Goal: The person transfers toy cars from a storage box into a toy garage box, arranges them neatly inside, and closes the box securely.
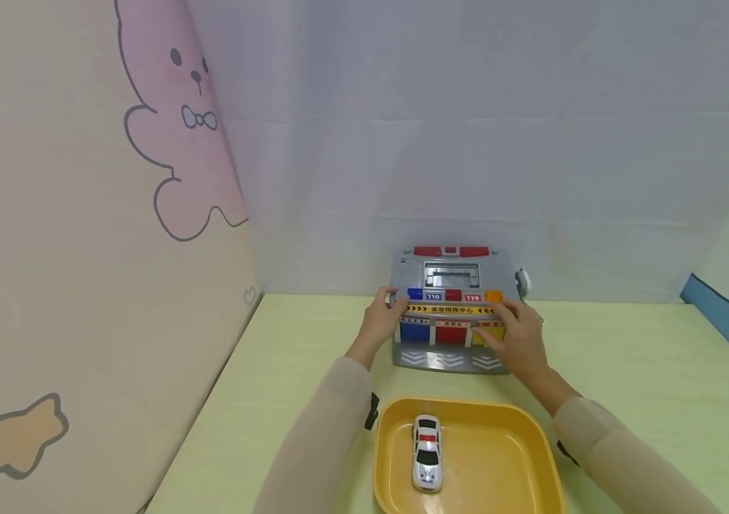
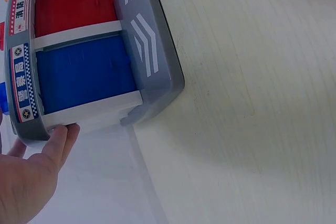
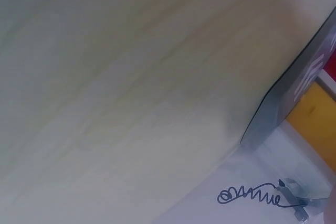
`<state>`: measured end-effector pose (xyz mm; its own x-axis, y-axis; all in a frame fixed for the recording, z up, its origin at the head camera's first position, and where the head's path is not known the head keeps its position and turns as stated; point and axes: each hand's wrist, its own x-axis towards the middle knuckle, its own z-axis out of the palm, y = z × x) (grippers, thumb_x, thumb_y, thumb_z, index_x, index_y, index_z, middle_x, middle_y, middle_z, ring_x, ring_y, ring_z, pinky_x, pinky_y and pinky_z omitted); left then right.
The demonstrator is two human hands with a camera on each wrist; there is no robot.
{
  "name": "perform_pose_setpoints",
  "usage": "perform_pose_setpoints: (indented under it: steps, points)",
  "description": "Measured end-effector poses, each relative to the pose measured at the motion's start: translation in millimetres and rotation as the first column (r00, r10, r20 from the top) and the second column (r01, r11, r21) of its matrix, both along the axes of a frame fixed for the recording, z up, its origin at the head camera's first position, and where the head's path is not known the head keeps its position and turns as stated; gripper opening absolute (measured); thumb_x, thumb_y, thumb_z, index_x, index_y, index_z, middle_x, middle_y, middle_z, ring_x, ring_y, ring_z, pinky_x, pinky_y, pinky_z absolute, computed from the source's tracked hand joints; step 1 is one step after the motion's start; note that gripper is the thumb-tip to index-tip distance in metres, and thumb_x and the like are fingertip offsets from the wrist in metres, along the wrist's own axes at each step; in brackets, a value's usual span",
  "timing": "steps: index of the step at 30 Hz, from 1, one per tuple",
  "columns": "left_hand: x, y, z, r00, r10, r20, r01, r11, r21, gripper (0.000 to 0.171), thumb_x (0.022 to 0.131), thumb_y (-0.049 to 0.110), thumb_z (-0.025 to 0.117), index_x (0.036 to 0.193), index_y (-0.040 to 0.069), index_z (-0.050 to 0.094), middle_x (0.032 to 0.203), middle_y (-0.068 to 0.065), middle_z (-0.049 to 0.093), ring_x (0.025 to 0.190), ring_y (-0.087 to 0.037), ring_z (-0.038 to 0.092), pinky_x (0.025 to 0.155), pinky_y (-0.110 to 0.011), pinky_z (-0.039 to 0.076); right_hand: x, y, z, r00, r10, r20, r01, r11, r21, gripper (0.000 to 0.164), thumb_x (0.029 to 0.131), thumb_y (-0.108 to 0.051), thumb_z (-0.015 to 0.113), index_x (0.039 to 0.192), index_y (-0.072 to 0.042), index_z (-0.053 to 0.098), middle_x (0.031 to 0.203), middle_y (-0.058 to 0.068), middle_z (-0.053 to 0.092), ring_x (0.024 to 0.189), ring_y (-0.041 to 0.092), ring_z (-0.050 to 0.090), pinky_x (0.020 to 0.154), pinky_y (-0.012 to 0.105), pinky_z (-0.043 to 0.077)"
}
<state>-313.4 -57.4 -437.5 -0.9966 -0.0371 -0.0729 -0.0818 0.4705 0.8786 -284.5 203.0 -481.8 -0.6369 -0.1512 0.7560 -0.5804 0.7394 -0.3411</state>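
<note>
A grey toy garage (image 1: 444, 363) with blue, red and yellow doors stands against the back wall. My left hand (image 1: 377, 321) grips its left side. The left wrist view shows fingertips against the white side wall next to the blue door (image 2: 86, 72). At the garage's right front, my right hand (image 1: 521, 343) holds the ledge below the orange button, its thumb in front of the yellow door (image 3: 313, 114). Most of the right hand is out of the right wrist view.
A yellow tray (image 1: 499, 405) lies nearer to me between my forearms, with a white toy police car (image 1: 427, 475) in it. A white piece (image 1: 524, 282) sticks out at the garage's right side. A dark coiled cord (image 3: 252, 193) hangs there.
</note>
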Motion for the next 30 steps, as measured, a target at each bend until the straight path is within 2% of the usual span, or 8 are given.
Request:
perform_pose_setpoints:
  steps: [6, 11, 20, 25, 30]
  points:
    - [-2.2, 3, 0.8, 1.000, 0.010, -0.012, -0.010, 1.000, -0.022, 0.054, 0.098, 0.054, 0.049, 0.140, 0.020, 0.045, 0.126, -0.017, 0.059, 0.113, -0.032, 0.058, 0.091, -0.050, 0.050, 1.9, 5, 2.4, 0.999, -0.027, 0.042, 0.031, 0.996, -0.089, 0.061, 0.066, -0.009, 0.091, 0.117, 0.006, 0.060, 0.115, 0.025, 0.046, 0.103, 0.043, 0.040, 0.084, 0.053, 0.034]
    - [-1.2, 5, 4.4, 1.000, 0.027, -0.016, -0.028, 0.999, -0.040, 0.053, 0.098, 0.055, 0.047, 0.138, 0.020, 0.047, 0.127, -0.017, 0.060, 0.115, -0.034, 0.057, 0.092, -0.052, 0.049, -2.9, 11, 1.6, 0.998, -0.025, 0.063, 0.033, 0.989, -0.144, 0.062, 0.069, -0.009, 0.089, 0.121, 0.007, 0.059, 0.113, 0.025, 0.044, 0.102, 0.043, 0.039, 0.083, 0.052, 0.032]
    - [-1.0, 7, 9.1, 0.999, 0.043, 0.017, -0.042, 0.998, -0.047, 0.054, 0.098, 0.058, 0.046, 0.137, 0.020, 0.046, 0.132, -0.019, 0.056, 0.121, -0.037, 0.053, 0.097, -0.054, 0.045, -6.1, 16, 0.9, 0.984, -0.014, 0.177, 0.052, 0.975, -0.214, 0.067, 0.080, -0.017, 0.081, 0.135, 0.006, 0.050, 0.120, 0.028, 0.038, 0.104, 0.044, 0.034, 0.081, 0.053, 0.029]
    - [-1.2, 8, 10.3, 0.999, 0.038, 0.025, -0.037, 0.998, -0.053, 0.054, 0.098, 0.057, 0.045, 0.137, 0.019, 0.046, 0.130, -0.019, 0.057, 0.120, -0.038, 0.053, 0.097, -0.054, 0.045, -6.3, 18, 2.8, 0.961, -0.006, 0.275, 0.074, 0.969, -0.236, 0.064, 0.085, -0.019, 0.076, 0.138, 0.005, 0.047, 0.124, 0.029, 0.033, 0.109, 0.044, 0.031, 0.081, 0.053, 0.029]
    - [-0.6, 7, 12.1, 0.999, 0.029, 0.027, -0.027, 0.998, -0.063, 0.055, 0.099, 0.058, 0.043, 0.137, 0.019, 0.045, 0.129, -0.020, 0.057, 0.120, -0.038, 0.053, 0.097, -0.054, 0.045, -6.8, 19, 5.3, 0.911, 0.035, 0.410, 0.091, 0.955, -0.283, 0.064, 0.093, -0.030, 0.066, 0.144, 0.001, 0.041, 0.131, 0.030, 0.027, 0.117, 0.046, 0.027, 0.086, 0.057, 0.032]
